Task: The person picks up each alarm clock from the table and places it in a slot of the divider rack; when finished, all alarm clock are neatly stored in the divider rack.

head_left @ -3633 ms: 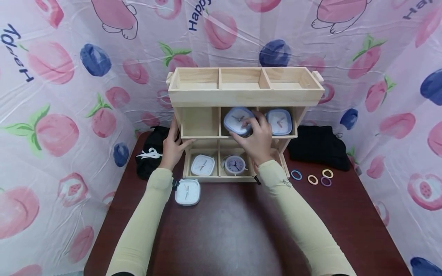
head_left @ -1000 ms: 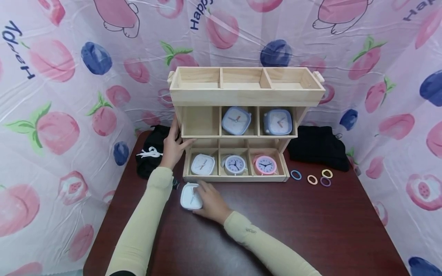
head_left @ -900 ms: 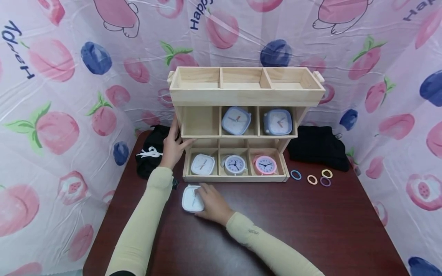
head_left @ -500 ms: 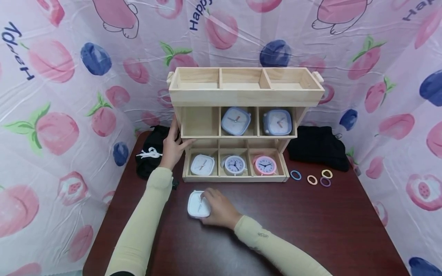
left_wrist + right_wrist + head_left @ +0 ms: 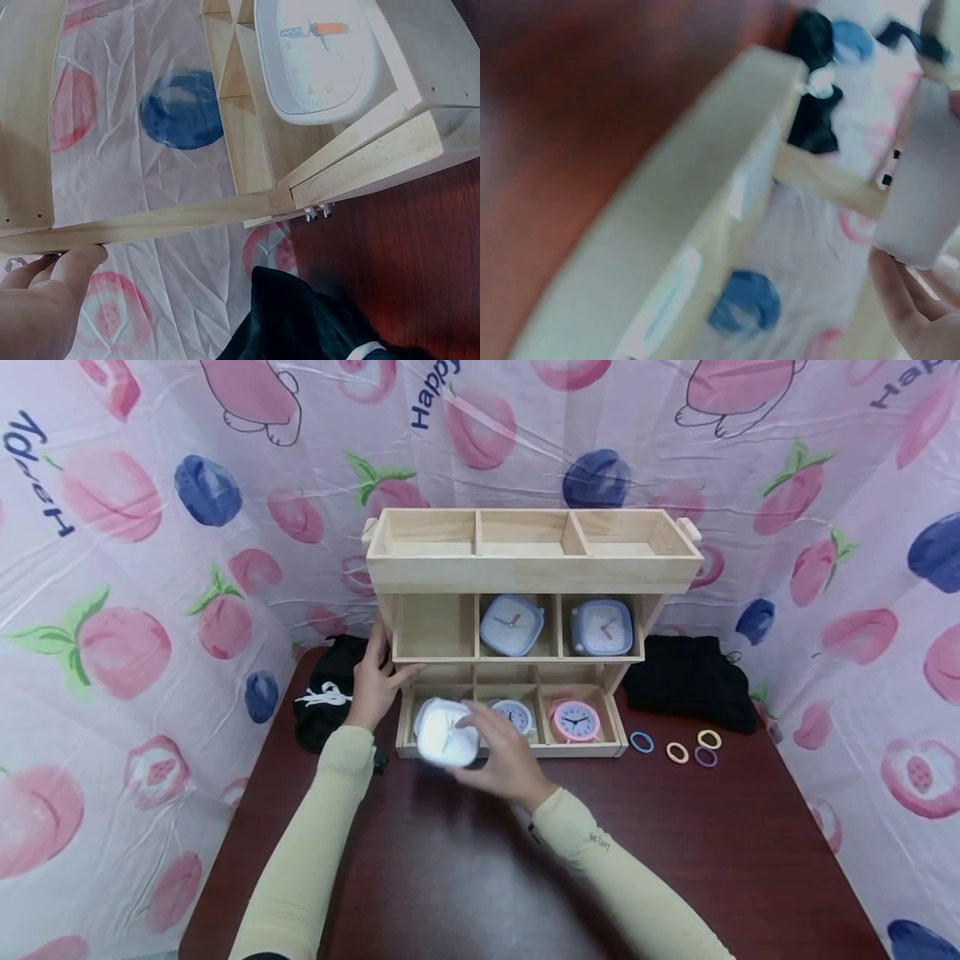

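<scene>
A three-tier wooden storage box (image 5: 534, 575) stands on the table, its tiers split into compartments. My left hand (image 5: 370, 687) holds its left side, fingers up along the side and thumb under the middle tier; in the left wrist view the same hand (image 5: 52, 300) is at a wooden strut. My right hand (image 5: 510, 756) grips a white square alarm clock (image 5: 448, 735) by its edges, raised before the lower tier. Behind it, a white clock (image 5: 322, 60) sits in the lower left compartment. Two bluish clocks (image 5: 512, 625) occupy the middle tier's centre and right compartments.
A round pale clock (image 5: 517, 714) and a pink clock (image 5: 575, 722) fill the lower centre and right compartments. Black cloth with a white cord (image 5: 324, 695) lies left, more black cloth (image 5: 693, 683) right. Several coloured rings (image 5: 677, 752) lie on the table (image 5: 480, 877).
The right hand let go of the bluish clock in the middle tier, took the white clock from the table and lifted it toward the box. The left hand stayed in place.
</scene>
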The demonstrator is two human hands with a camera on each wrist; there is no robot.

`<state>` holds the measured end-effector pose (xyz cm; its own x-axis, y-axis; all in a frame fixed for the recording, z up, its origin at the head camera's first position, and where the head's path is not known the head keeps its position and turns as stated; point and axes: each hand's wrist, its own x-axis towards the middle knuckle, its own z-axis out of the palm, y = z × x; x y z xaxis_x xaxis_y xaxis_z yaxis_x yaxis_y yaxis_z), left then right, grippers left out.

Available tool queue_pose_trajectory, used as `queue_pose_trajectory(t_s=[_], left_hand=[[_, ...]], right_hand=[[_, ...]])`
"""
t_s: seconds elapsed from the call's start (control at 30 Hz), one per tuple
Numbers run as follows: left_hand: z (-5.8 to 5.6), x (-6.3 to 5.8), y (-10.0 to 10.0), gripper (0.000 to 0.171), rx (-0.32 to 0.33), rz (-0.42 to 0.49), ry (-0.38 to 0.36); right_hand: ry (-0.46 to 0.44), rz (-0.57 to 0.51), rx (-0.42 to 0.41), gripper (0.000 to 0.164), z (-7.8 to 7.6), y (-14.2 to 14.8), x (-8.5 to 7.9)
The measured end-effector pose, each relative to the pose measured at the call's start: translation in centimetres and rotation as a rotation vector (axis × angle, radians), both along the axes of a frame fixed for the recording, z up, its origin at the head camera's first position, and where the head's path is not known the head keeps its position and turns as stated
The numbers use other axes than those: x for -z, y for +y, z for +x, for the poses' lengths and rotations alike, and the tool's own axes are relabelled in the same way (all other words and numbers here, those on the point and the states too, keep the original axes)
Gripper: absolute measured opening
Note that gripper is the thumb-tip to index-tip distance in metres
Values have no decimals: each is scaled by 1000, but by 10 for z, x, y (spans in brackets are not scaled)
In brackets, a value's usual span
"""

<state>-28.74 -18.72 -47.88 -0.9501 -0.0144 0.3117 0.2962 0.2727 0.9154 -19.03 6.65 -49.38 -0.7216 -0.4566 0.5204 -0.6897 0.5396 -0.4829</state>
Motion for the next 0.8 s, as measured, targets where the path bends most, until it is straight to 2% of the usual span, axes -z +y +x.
queue_pose_trajectory(t_s=[0.13,0.2,0.33,0.43,0.6,0.8], left_hand=[[0,0,0,108,-6,-6,-1],[1,0,0,108,-15,-16,1],[1,1,-1,107,-24,-40,6],[1,1,-1,107,-19,-42,9],[0,1,-1,111,-18,-49,16],[1,1,-1,109,-12,-40,42]], right_hand=[[129,-111,14,63,-23,-2,-25],[164,-143,15,64,-34,-5,-38],[170,-167,60,64,-55,-13,-59],[173,-165,110,64,-72,-22,-69],[181,-108,193,64,-97,-37,-78],[187,37,273,60,-110,-50,-83]])
